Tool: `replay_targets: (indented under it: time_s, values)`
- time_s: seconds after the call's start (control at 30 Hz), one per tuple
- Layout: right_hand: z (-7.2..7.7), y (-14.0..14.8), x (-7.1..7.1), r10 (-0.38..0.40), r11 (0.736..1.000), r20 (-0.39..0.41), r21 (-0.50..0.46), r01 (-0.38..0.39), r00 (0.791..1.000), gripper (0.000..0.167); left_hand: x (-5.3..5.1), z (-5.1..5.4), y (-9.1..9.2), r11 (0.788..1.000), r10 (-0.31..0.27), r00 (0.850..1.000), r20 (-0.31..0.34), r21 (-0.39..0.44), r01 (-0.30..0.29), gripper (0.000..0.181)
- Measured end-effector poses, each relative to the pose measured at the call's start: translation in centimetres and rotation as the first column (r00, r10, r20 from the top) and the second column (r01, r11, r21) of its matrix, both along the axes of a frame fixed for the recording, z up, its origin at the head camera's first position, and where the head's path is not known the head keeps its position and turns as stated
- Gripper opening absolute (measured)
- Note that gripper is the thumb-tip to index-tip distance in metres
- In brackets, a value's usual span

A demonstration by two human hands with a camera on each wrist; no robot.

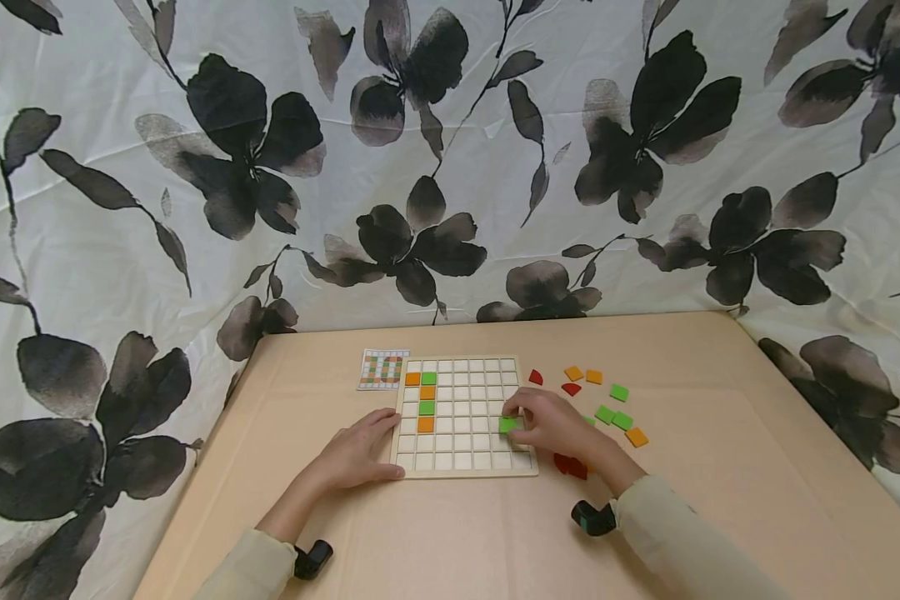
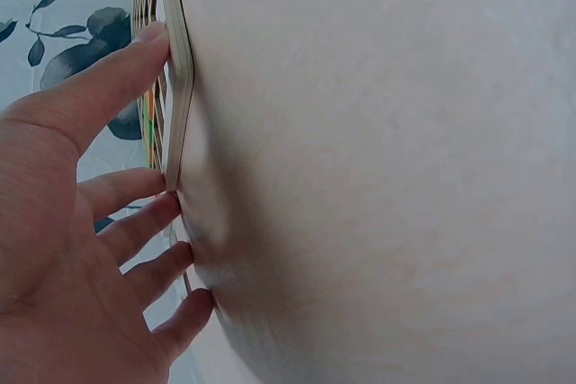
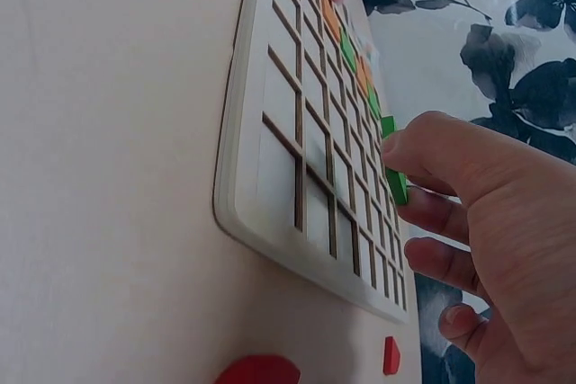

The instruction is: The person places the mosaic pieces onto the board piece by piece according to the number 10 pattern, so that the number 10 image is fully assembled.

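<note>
A wooden grid board (image 1: 465, 476) with white square cells lies on the table. In its left columns sit several tiles, orange ones (image 1: 425, 424) alternating with green ones (image 1: 427, 408). My left hand (image 1: 356, 454) rests at the board's left edge, thumb and fingertips touching its side, as the left wrist view also shows. Over the board's right columns, my right hand (image 1: 555, 425) pinches a green square tile (image 1: 507, 425) between thumb and finger. The right wrist view has this green tile (image 3: 394, 168) tilted on edge above the cells.
A small pattern card (image 1: 382, 371) lies partly under the board's upper left corner. Loose tiles are scattered to the right: orange squares (image 1: 593, 377), green squares (image 1: 618, 392) and red curved pieces (image 1: 572, 389). A floral cloth (image 1: 420, 167) hangs behind the table (image 1: 420, 542).
</note>
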State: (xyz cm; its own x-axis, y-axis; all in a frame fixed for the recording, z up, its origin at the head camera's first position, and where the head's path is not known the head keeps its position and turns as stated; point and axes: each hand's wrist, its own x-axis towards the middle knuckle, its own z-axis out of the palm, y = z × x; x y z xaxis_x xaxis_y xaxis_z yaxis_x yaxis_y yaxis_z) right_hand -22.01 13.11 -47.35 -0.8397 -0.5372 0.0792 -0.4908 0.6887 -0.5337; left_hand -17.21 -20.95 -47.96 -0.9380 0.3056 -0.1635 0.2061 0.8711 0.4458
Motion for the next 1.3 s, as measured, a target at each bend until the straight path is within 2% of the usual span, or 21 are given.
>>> replay_targets:
  time_s: [0.5, 1.07, 1.3]
  values:
    - [0.0, -2.1, 0.1, 0.03, 0.999, 0.005, -0.012, -0.03, 1.0, 0.018, -0.4, 0.0, 0.5, 1.0, -0.022, 1.0, -0.006, 0.0, 0.022, 0.086]
    - [-0.1, -6.2, 0.1, 0.063, 0.998, 0.058, -0.013, -0.062, 0.996, 0.02, -0.1, -0.2, -0.1, 1.0, -0.007, 1.0, -0.013, -0.007, 0.007, 0.087]
    - [-0.2, -7.9, 0.3, 0.066, 0.998, 0.049, -0.001, -0.066, 0.997, 0.016, -0.1, -0.1, -0.1, 1.0, -0.003, 1.0, 0.002, 0.005, 0.003, 0.087]
